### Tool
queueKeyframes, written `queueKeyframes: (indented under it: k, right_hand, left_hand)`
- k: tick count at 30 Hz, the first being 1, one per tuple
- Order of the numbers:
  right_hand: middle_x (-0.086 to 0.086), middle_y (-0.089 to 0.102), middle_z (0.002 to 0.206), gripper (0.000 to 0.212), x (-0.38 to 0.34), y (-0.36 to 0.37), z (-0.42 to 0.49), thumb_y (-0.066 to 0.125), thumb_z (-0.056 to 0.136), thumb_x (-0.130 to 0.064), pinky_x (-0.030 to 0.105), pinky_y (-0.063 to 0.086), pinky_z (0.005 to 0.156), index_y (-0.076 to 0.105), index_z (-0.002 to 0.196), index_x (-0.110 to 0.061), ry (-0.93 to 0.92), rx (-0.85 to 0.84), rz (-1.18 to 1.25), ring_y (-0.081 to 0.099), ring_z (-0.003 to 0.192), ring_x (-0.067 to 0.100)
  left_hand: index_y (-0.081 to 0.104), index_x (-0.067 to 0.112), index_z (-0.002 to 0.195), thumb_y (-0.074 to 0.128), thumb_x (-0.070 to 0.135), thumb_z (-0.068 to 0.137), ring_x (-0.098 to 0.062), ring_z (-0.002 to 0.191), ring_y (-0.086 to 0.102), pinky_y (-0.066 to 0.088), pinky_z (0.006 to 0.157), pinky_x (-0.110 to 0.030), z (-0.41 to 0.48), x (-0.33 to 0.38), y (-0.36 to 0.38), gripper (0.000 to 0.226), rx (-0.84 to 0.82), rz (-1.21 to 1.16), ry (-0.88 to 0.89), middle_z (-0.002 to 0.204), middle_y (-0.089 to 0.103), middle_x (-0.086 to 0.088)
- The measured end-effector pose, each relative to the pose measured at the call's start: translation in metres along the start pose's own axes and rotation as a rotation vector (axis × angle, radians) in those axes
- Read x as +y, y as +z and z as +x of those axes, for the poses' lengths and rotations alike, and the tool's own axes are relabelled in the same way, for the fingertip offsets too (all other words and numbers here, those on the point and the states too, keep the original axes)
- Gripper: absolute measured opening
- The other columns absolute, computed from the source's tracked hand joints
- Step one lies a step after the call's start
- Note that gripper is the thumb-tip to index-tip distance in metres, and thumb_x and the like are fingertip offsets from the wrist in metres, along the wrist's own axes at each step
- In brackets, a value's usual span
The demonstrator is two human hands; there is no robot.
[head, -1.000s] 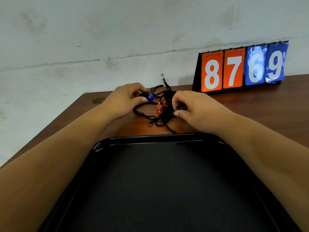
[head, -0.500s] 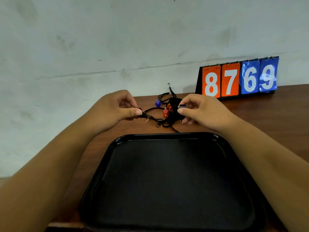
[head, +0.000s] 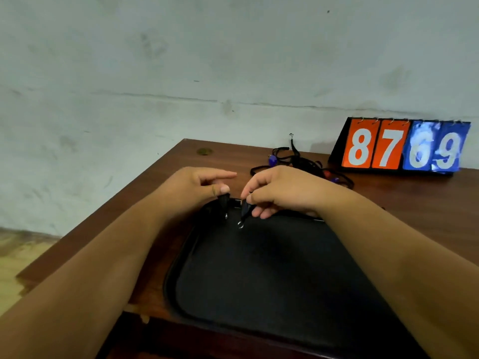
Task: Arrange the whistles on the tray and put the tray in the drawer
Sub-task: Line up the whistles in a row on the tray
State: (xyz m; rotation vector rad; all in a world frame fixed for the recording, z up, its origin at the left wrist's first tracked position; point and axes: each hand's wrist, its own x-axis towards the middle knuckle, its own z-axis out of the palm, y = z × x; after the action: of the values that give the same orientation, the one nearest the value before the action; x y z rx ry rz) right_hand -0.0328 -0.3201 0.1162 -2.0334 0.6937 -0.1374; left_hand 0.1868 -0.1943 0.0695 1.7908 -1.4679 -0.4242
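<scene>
A black tray [head: 272, 275] lies on the brown table in front of me. Over its far edge my left hand [head: 197, 187] pinches a black lanyard [head: 223, 203] between thumb and fingers. My right hand [head: 282, 193] pinches a black whistle [head: 245, 209], and a small metal ring [head: 240, 225] hangs below it just above the tray. Behind my hands a tangled pile of whistles [head: 303, 161] with black cords sits on the table; blue and red pieces show in it. My right hand hides part of the pile.
A flip scoreboard [head: 401, 146] reading 8769 stands at the back right against the wall. A small round brass fitting [head: 204, 151] sits near the table's far left corner. The table's left edge [head: 103, 203] drops to a light floor.
Both hands have come back from the pile to the tray's far edge, carrying a black whistle and its lanyard. The view has swung left.
</scene>
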Motion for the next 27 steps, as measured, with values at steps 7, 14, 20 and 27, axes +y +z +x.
queueKeyframes:
  k: [7,14,20,27]
  right_hand:
    - [0.013,0.082,0.108,0.018,0.019,0.016,0.013,0.07,0.103,-0.008,0.028,0.065,0.079,0.079,0.116,-0.017,0.008,-0.064,0.013,0.078,0.085,0.013]
    - [0.003,0.083,0.097,0.016,0.029,0.015,0.01,0.072,0.104,-0.019,0.031,0.066,0.088,0.08,0.114,-0.028,-0.08,-0.033,-0.069,0.082,0.095,0.018]
    - [-0.002,0.083,0.096,0.021,0.035,0.014,0.009,0.076,0.101,-0.019,0.026,0.066,0.082,0.075,0.121,-0.026,-0.122,0.013,-0.049,0.082,0.09,0.014]
    - [-0.01,0.081,0.102,0.028,0.036,0.015,0.013,0.075,0.102,-0.021,0.031,0.065,0.09,0.071,0.128,-0.031,-0.168,0.08,-0.238,0.079,0.09,0.004]
  left_hand:
    - [0.079,0.027,0.093,0.091,0.037,0.086,-0.021,0.093,0.078,0.058,0.091,-0.038,0.005,-0.008,0.004,0.017,-0.047,-0.034,-0.025,0.093,0.083,0.002]
    - [0.086,0.026,0.092,0.093,0.035,0.084,-0.022,0.095,0.076,0.06,0.095,-0.043,0.007,-0.009,0.003,0.014,-0.081,-0.024,-0.01,0.093,0.081,0.004]
    - [0.086,0.038,0.086,0.092,0.047,0.08,-0.003,0.091,0.07,0.05,0.085,-0.026,0.008,-0.014,0.0,0.013,-0.043,0.071,0.017,0.102,0.074,0.011]
    - [0.088,0.038,0.09,0.087,0.049,0.086,-0.006,0.1,0.071,0.052,0.092,-0.028,0.004,-0.016,-0.005,0.012,-0.05,0.053,0.012,0.104,0.074,0.012]
